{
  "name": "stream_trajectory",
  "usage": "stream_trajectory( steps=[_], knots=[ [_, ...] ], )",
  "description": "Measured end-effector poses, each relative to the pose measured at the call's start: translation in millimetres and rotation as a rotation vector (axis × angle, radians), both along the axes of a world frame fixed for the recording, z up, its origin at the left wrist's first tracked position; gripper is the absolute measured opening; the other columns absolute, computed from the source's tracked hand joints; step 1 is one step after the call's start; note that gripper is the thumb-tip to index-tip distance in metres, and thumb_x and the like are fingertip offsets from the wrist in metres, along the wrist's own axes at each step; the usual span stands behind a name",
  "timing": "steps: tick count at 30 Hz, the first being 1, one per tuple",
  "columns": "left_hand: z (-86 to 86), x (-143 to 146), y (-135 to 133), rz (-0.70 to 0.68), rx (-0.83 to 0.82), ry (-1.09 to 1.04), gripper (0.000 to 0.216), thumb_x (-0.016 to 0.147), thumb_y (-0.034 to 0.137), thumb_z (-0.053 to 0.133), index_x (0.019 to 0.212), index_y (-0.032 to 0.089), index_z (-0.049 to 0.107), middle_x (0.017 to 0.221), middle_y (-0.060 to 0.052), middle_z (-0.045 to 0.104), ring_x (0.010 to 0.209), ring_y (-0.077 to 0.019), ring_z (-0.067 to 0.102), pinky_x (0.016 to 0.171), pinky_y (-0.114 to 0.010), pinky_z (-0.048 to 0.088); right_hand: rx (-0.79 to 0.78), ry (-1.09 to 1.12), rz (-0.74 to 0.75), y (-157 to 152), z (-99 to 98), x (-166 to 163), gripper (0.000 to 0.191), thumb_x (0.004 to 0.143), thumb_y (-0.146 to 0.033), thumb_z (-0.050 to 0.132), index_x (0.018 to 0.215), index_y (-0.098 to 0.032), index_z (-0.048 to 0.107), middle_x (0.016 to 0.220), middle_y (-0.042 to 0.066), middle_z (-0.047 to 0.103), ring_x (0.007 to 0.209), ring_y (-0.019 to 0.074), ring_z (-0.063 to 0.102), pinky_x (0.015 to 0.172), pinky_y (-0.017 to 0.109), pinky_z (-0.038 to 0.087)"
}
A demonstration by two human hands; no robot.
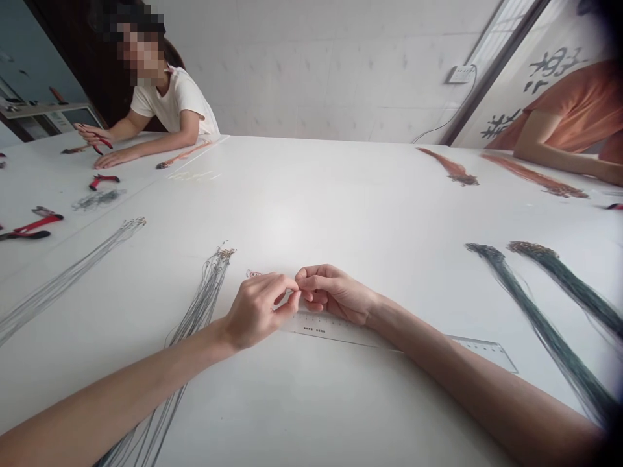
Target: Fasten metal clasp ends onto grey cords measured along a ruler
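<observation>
My left hand [257,311] and my right hand [333,293] meet above the white table [311,194], their fingertips pinched together around a fine strand [293,299] that is hardly visible. A clear plastic ruler [335,327] lies under my right hand and wrist, touching them. A bundle of thin grey cords [207,305] runs just left of my left hand, passing beneath my left forearm. Its gold-coloured ends [225,253] lie at the far side. A small chain-like piece [253,274] sits just beyond my left hand.
Another grey cord bundle [73,279] and red-handled pliers [36,224] lie to the left. Dark green cord bundles [545,318] lie to the right. Orange-brown bundles [455,167] lie far off. One person [165,104] sits at the far left, another [569,110] at the right.
</observation>
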State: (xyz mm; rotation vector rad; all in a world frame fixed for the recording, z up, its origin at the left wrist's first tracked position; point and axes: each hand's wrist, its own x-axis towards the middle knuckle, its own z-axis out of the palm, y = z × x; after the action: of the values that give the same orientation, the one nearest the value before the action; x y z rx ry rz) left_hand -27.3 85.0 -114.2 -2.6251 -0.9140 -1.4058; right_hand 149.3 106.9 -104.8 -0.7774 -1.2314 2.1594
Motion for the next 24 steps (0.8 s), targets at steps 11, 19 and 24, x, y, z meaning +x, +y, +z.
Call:
stream_trajectory(
  steps=[11,19,24],
  knots=[
    [-2.7,1,-2,-0.028,-0.079,0.073,0.011,0.082,0.012,0.048,0.072,0.016,0.050,0.053,0.006,0.044,0.045,-0.0063,0.039,0.046,-0.018,0.033,0.003,-0.096,-0.058,6,7.3,-5,0.022,0.071,-0.021,0.061,0.056,-0.013,0.046,0.059,-0.002,0.034,0.054,0.0068,0.031,0.049,0.022,0.027],
    [11.1,-2,-5,-0.039,-0.405,0.082,0.010,0.084,0.017,0.045,0.074,0.017,0.049,0.050,0.008,0.041,0.044,-0.0063,0.039,0.044,-0.017,0.034,0.151,-0.128,-0.383,15,31.9,15,0.022,0.067,-0.021,0.065,0.055,-0.014,0.048,0.060,-0.001,0.037,0.053,0.0067,0.029,0.046,0.022,0.027],
    [49.9,-8,-6,-0.119,-0.651,0.122,0.014,0.083,0.021,0.050,0.071,0.016,0.052,0.054,0.003,0.053,0.047,-0.0076,0.049,0.043,-0.016,0.040,0.154,-0.113,-0.633,19,49.8,37,0.013,0.067,-0.021,0.067,0.067,-0.013,0.056,0.078,0.006,0.054,0.064,0.0086,0.045,0.049,0.019,0.038]
  ],
)
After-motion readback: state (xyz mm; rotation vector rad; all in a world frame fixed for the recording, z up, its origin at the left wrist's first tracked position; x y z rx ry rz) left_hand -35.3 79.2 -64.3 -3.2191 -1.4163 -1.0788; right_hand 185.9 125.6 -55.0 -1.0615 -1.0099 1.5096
